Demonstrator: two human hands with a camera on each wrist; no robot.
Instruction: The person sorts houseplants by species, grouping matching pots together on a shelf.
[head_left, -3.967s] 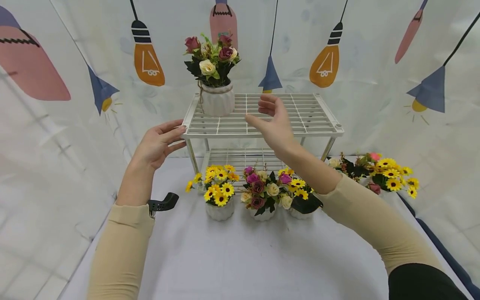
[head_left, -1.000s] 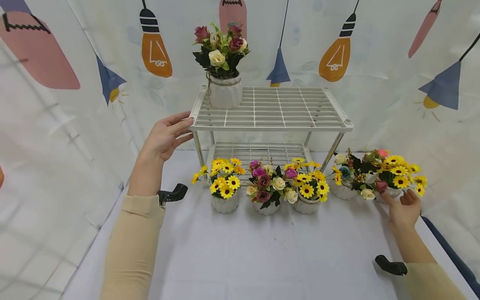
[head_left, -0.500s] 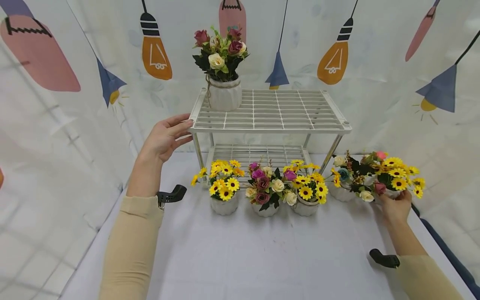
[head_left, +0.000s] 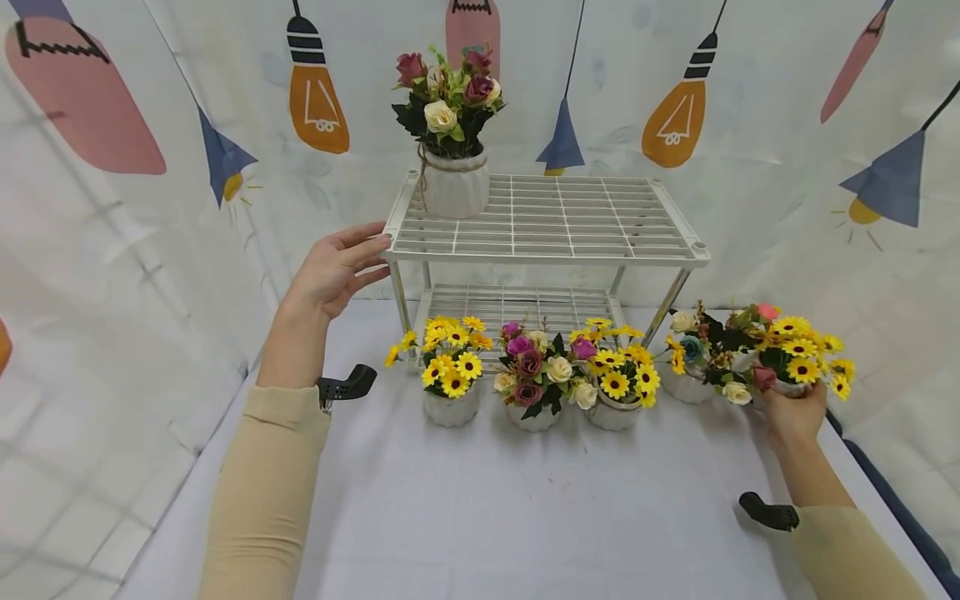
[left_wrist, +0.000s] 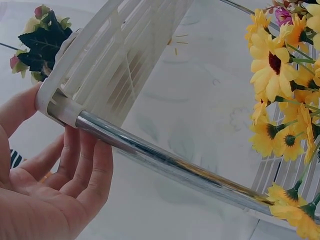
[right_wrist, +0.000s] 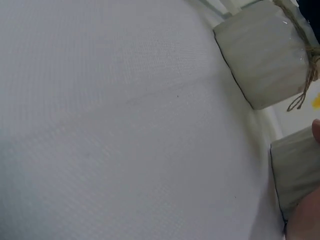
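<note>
In the head view my left hand [head_left: 333,271] holds the front left corner of a white two-tier wire shelf rack [head_left: 547,250]. The left wrist view shows its thumb against the corner and its fingers by the metal leg [left_wrist: 165,160]. My right hand [head_left: 797,417] grips a white pot with yellow daisies [head_left: 802,346] at the far right of the table. In the right wrist view that gripped pot [right_wrist: 297,167] lies between thumb and fingers at the frame's edge; most of the hand is out of frame. A white pot of roses [head_left: 456,187] stands on the upper shelf's left end.
Before the rack stand a yellow daisy pot [head_left: 450,408], a mixed rose pot [head_left: 534,417] and another daisy pot [head_left: 613,414]. Left of my right hand is a pot with cream and teal flowers [head_left: 687,387]. A printed curtain [head_left: 750,167] hangs behind the white-covered table [head_left: 555,517].
My right hand has moved from above the upper shelf to the far right of the table and taken hold of the daisy pot there. The left hand stays on the rack corner.
</note>
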